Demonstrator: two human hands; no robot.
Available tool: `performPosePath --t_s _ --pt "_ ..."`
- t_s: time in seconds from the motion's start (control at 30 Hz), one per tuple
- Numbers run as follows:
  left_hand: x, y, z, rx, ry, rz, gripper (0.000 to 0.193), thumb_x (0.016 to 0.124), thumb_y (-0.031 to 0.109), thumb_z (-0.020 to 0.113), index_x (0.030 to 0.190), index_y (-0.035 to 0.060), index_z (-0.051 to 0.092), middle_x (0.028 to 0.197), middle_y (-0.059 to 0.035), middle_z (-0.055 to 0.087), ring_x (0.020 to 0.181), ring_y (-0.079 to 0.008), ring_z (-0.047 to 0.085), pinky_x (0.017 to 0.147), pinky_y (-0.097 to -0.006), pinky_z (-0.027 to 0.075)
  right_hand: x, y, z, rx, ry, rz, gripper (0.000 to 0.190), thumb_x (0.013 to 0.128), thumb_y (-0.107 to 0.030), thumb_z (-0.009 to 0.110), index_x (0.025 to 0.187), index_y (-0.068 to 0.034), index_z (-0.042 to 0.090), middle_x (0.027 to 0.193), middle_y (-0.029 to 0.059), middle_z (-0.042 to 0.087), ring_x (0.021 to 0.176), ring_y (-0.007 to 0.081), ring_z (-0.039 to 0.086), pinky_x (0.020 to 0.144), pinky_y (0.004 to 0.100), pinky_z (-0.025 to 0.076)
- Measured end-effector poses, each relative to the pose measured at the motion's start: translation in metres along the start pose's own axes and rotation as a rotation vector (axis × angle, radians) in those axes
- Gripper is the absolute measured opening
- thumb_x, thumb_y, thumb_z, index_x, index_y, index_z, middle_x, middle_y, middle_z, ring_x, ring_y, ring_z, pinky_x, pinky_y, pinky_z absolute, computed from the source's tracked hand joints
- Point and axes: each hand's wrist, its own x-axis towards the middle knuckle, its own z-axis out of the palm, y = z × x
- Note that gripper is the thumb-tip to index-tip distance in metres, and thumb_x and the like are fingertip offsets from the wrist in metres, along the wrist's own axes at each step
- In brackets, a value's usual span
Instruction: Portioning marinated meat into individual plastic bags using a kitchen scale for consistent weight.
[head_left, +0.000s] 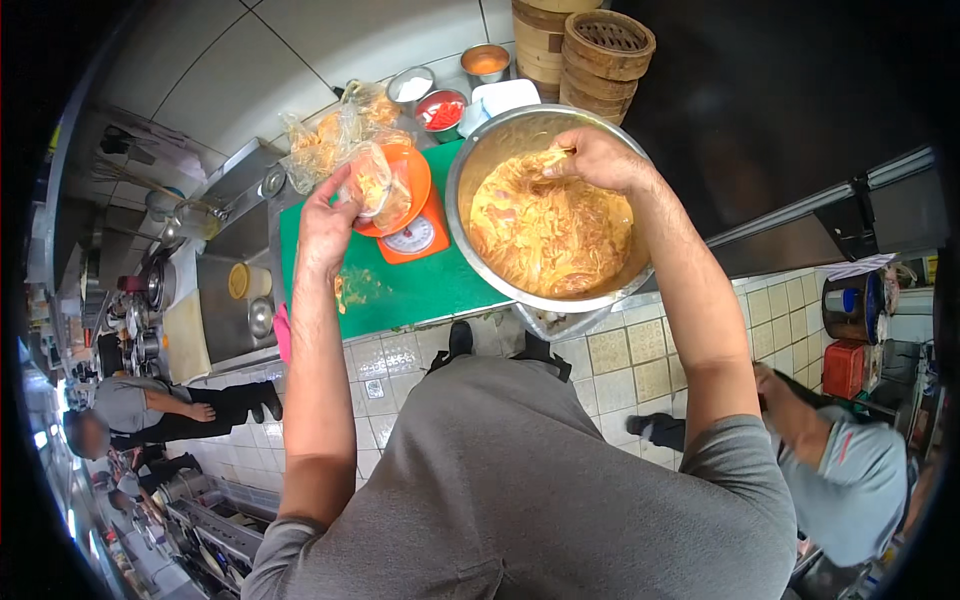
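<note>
My left hand (330, 221) grips the edge of a clear plastic bag (379, 180) with some yellow-orange food inside. That bag rests on the orange pan (421, 180) of a kitchen scale (410, 236) with a round dial. To the right is a large steel bowl (457, 225), well filled with a yellow-orange coated mixture (551, 232), perhaps meat in marinade. Inside its far right part, my right hand (600, 159) has its fingers closed on some of this mixture. Under the scale lies a green cutting board (465, 277), with spilled bits of food near its front left.
Filled plastic bags (330, 139) lie behind the scale. Small steel bowls hold white stuff (412, 88), red strips (441, 115) and orange stuff (486, 60). Bamboo steamers (606, 60) stand behind the big bowl. Co-workers are at left (142, 405) and right (847, 480).
</note>
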Motion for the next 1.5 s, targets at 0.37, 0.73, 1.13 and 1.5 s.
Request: performPosePath --t_s 0.37,0.73,1.13,1.5 --pt "-0.018 -0.013 -0.001 0.012 0.021 0.024 0.053 0.098 0.001 0.062 0.150 0.0098 0.055 0.107 -0.0074 0.073 0.082 -0.0083 0.069 0.070 -0.0254 0.060 0.028 0.048 0.116 -0.661 -0.235 -0.325 0.030 0.089 -0.017 0.071 0.118 -0.014 0.071 0.128 0.0142 0.067 0.119 0.0348 0.065 0.096 0.0460 0.056" --pt "-0.028 -0.029 -0.039 0.040 0.091 -0.020 0.052 0.099 0.020 0.072 0.149 0.0168 0.058 0.122 -0.0027 0.068 0.087 -0.0065 0.066 0.070 -0.0243 0.057 0.009 0.069 0.003 0.383 -0.342 0.169 0.054 0.091 -0.005 0.068 0.143 -0.001 0.054 0.138 0.0196 0.063 0.120 0.0310 0.067 0.102 0.0454 0.056" --pt "0.013 -0.032 -0.006 0.094 -0.064 0.207 0.065 0.088 -0.011 0.055 0.152 0.0057 0.053 0.102 0.0022 0.067 0.078 -0.0015 0.059 0.068 -0.0185 0.049 -0.003 -0.013 0.029 1.273 -0.120 -0.042 0.037 0.097 -0.001 0.057 0.133 -0.001 0.052 0.123 0.0152 0.065 0.117 0.0295 0.066 0.102 0.0444 0.055" --pt "0.001 0.003 0.013 -0.103 -0.133 0.173 0.078 0.088 -0.013 0.053 0.162 0.0056 0.035 0.090 0.0049 0.066 0.076 -0.0020 0.057 0.071 -0.0196 0.050 0.103 -0.148 0.124 0.786 -0.275 -0.074 0.016 0.091 -0.001 0.060 0.106 0.001 0.063 0.103 0.0128 0.068 0.093 0.0222 0.069 0.081 0.0357 0.057"
